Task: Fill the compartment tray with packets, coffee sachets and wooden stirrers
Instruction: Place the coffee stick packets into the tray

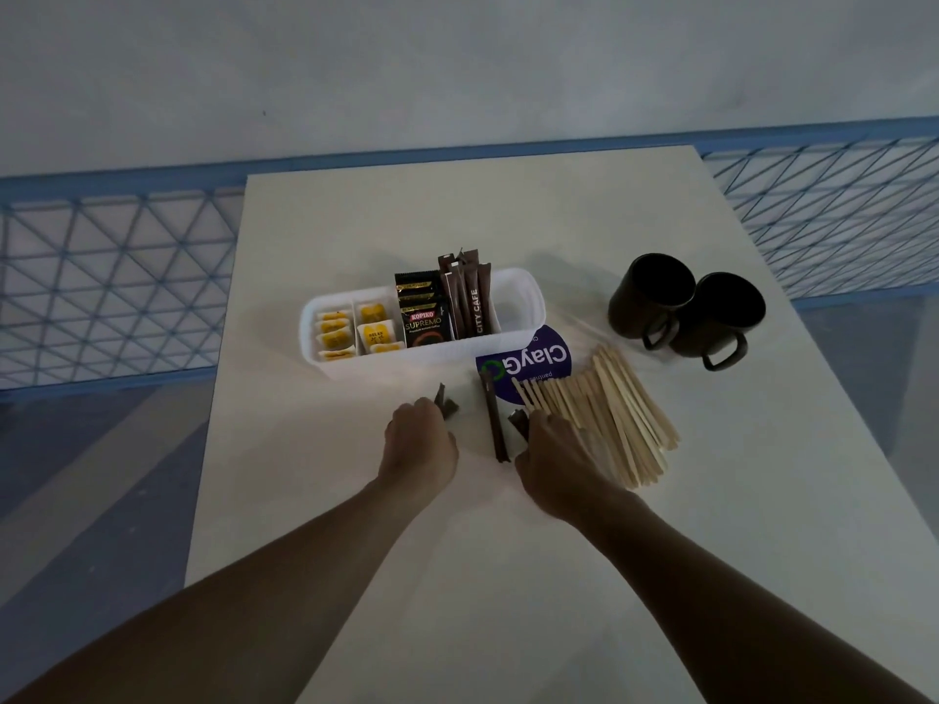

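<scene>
A white compartment tray stands mid-table. Its left sections hold yellow packets, then black Kopiko sachets, then upright brown coffee sticks; the right end section looks empty. My left hand grips brown coffee sticks whose ends poke out past the fingers. My right hand holds another brown stick beside the pile of wooden stirrers. One loose brown stick lies on the table between the hands.
Two black mugs stand at the right rear of the white table. A round blue ClayGo sticker lies partly under the stirrers. Blue mesh railing borders the table's far sides.
</scene>
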